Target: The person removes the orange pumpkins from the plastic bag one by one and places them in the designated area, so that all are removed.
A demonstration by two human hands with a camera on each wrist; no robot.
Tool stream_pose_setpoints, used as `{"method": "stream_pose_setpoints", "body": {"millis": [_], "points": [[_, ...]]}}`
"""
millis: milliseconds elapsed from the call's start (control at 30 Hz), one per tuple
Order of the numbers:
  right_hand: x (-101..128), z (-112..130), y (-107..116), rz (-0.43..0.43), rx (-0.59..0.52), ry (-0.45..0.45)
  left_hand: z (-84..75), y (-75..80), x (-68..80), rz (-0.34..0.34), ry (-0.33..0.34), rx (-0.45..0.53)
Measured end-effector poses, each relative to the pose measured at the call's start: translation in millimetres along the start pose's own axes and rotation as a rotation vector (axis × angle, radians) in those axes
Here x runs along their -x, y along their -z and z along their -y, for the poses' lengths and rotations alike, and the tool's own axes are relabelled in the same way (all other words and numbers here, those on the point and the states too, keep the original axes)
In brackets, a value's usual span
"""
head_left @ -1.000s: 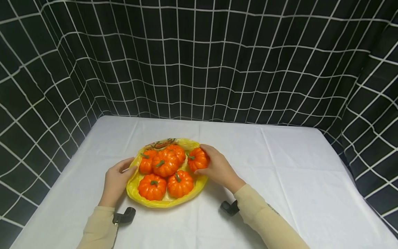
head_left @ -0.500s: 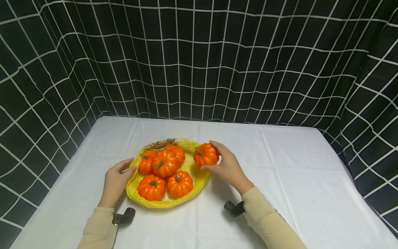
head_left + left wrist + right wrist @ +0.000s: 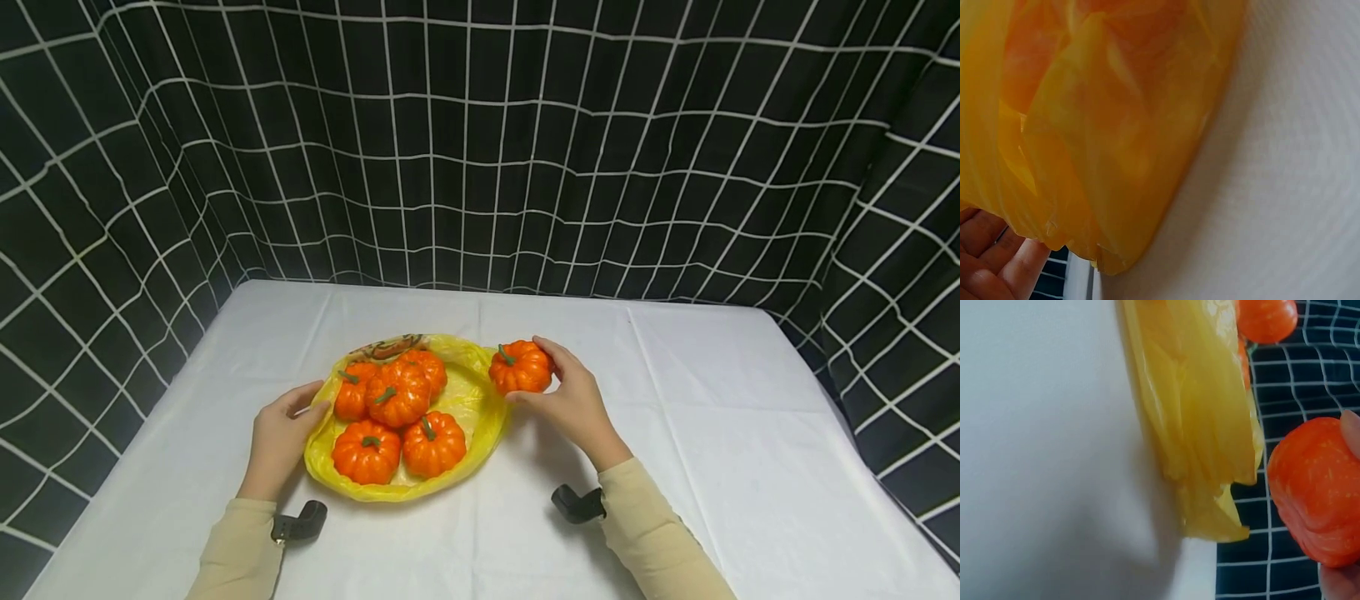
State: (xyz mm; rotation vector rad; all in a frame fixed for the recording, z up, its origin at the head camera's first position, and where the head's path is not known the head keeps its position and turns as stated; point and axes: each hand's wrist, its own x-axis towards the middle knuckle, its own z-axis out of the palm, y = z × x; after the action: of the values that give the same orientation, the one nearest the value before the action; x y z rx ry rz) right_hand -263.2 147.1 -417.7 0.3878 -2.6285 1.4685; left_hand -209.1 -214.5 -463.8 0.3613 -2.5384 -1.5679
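A yellow plastic bag [image 3: 472, 400] lies open on the white table [image 3: 705, 433] and holds several small orange pumpkins [image 3: 397, 396]. My right hand [image 3: 573, 400] grips one more orange pumpkin [image 3: 521, 367] just past the bag's right edge, lifted clear of the others. The right wrist view shows that pumpkin [image 3: 1316, 490] beside the bag's crumpled rim [image 3: 1204, 444]. My left hand [image 3: 281, 433] rests against the bag's left edge with the fingers fairly straight; the left wrist view shows the bag [image 3: 1097, 137] up close with the fingers [image 3: 997, 262] under its corner.
A black curtain with a white grid [image 3: 480, 142] walls in the table on three sides. White tablecloth stretches to the right of the bag. A small black wrist mount [image 3: 300, 521] sits by each sleeve.
My right hand has carried its pumpkin up and to the right, out of the bag and past its right rim. The left hand and the other pumpkins have stayed in place.
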Motion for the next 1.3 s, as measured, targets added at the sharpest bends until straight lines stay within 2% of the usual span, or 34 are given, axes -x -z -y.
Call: {"method": "stream_pose_setpoints", "body": {"millis": [267,700,967,1300], "points": [[3.8,-13.8,9.3,-0.075,-0.072,-0.015,2.0,0.0,-1.2,-0.003,-0.015,-0.004],[8.0,-32.5,22.7,-0.132,-0.103,-0.137,1.1,-0.4,-0.9,0.003,0.0,-0.001],[7.6,-46.8,30.4,-0.159,-0.137,-0.218,2.0,-0.6,-0.9,0.002,0.001,0.0],[6.1,-61.9,37.3,-0.161,-0.143,-0.262,2.2,-0.6,-0.7,-0.002,-0.001,0.008]]}}
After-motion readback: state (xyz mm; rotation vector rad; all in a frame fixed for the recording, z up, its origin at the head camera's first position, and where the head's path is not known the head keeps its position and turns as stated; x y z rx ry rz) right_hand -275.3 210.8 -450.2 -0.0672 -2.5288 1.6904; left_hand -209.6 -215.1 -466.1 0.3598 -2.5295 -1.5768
